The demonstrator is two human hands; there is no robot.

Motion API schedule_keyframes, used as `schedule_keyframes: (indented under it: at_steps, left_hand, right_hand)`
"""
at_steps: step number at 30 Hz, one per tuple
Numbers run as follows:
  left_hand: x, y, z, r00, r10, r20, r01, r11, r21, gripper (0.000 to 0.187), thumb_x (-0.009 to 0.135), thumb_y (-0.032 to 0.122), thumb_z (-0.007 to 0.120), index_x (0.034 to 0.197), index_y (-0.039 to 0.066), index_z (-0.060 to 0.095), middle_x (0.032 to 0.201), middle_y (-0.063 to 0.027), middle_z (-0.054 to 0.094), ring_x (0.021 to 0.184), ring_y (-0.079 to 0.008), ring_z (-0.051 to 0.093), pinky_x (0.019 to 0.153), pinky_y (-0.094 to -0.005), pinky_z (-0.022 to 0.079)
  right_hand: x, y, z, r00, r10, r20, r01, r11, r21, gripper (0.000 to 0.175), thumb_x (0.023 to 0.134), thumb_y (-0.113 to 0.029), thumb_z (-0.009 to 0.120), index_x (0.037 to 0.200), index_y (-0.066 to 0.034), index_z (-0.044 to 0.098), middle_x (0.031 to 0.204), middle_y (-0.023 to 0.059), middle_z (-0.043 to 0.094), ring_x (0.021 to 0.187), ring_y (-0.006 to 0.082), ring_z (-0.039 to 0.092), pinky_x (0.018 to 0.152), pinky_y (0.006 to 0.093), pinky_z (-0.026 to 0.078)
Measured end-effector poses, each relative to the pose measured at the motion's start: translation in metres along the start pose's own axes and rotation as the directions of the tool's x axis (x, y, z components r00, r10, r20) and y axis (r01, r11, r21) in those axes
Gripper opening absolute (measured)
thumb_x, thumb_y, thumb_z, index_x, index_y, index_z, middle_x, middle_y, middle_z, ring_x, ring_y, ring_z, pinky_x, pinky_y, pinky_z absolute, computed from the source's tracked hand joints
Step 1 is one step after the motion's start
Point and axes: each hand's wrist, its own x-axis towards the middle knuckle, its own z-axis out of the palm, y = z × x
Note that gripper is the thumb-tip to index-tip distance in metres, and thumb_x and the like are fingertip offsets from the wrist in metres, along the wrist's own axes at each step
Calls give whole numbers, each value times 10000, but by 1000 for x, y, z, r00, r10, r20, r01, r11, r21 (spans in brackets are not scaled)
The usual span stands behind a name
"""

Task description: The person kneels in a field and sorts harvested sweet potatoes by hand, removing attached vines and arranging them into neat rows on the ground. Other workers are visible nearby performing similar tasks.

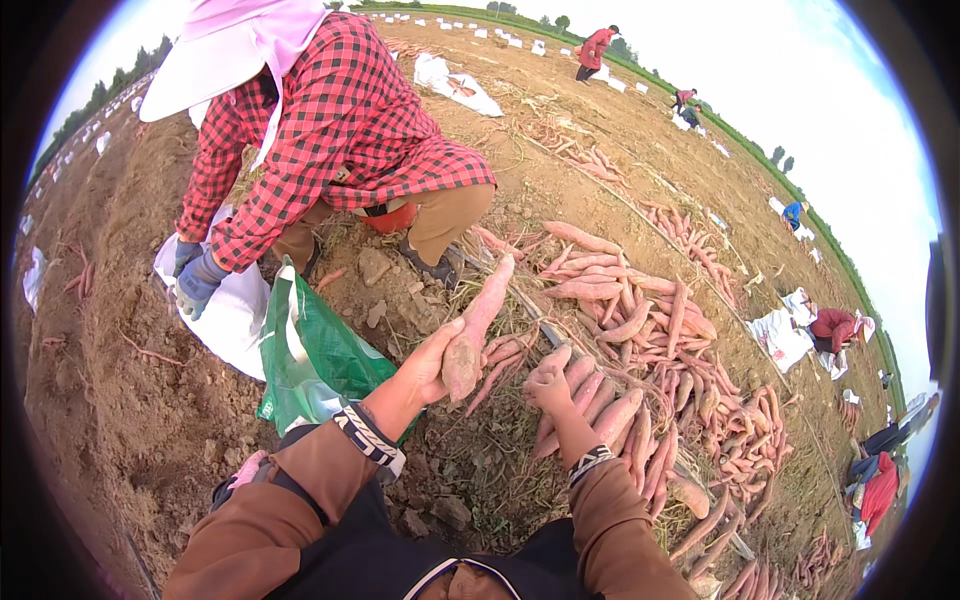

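My left hand (431,364) is closed around a long sweet potato (481,322), held up over the soil with its broad end near my palm. At the near edge of the heap, my right hand (549,386) has its fingers curled at the end of another sweet potato (555,358); whether it grips that one is hard to tell. Several large sweet potatoes (616,415) lie just right of that hand. Beyond them spreads a big pile of sweet potatoes (630,300). Left of my left hand stands a green woven plastic bag (330,349), its inside mostly hidden.
A co-worker in a checked shirt (360,105) and gloves bends over a white sack (232,315) at the left. A red bucket (391,218) is partly hidden behind the co-worker. Clods and vines cover the ground. Further workers and white sacks (780,334) dot the field.
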Motion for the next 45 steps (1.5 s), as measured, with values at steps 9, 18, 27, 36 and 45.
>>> schedule_keyframes:
  at_steps: [9,18,27,36,45]
  left_hand:
    - [-7,7,-28,998,28,48,-30,999,44,370,919,253,574,1138,-40,520,1022,-163,634,905,-283,651,809,-438,548]
    - [-4,3,-36,995,51,91,-60,992,107,360,871,155,615,1190,66,474,1037,-125,587,937,-257,607,825,-466,540]
    - [-7,-1,-39,983,51,-175,-11,974,225,328,866,112,621,1151,4,498,930,-123,601,763,-236,641,654,-397,560]
    - [1,-11,-34,986,162,30,-165,975,151,419,901,106,587,1286,20,447,1100,-126,573,1007,-275,598,904,-428,507]
    - [-4,-25,-36,981,91,174,-118,981,155,815,911,494,566,1466,22,201,1431,-175,390,1313,-295,416,1074,-461,368]
  right_hand:
    - [-83,-131,-50,914,-333,233,-55,466,883,461,884,-87,599,1310,-67,426,986,61,573,781,143,550,629,223,451]
    - [-109,-141,-26,935,-206,287,-176,434,883,446,894,-301,628,1235,-61,470,994,123,555,812,220,554,682,303,487]
    - [-117,-138,27,894,-164,417,-229,633,739,339,901,-213,587,1148,-12,473,965,110,557,795,210,564,653,301,501]
    - [-146,-179,42,843,-431,321,121,735,668,433,841,-53,642,1232,4,464,995,76,613,835,154,613,727,258,498]
    - [-162,-177,73,753,-576,317,486,812,322,783,792,-180,742,1409,49,317,1373,150,422,1253,247,446,1060,364,349]
